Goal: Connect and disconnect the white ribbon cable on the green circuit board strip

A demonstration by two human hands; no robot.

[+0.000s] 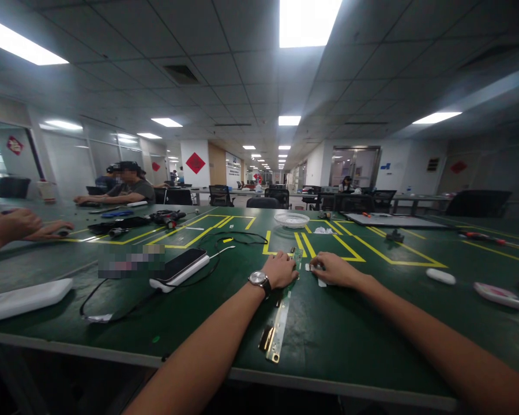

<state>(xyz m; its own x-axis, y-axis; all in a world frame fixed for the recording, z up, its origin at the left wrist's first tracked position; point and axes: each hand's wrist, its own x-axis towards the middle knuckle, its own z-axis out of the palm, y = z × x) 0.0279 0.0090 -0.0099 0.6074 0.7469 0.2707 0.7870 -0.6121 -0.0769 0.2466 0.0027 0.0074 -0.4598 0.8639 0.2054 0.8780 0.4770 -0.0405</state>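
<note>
A long, narrow circuit board strip (282,325) lies lengthwise on the green table, with gold-coloured flexible tabs at its near end. My left hand (280,270), with a watch on the wrist, is over the strip's far half, its fingers curled down onto the board and holding it. Just to the right, my right hand (334,270) has thumb and fingertips pinched together at a small white piece (308,267). Another white scrap (322,283) lies beneath that hand. The fingertips partly hide what they grip.
A white basket (291,219) stands beyond my hands. To the left are a phone (184,262) on a white box and a black cable (218,262). A white oval case (440,276) lies right. A co-worker's hand (47,230) reaches in at far left; another person (134,187) sits across.
</note>
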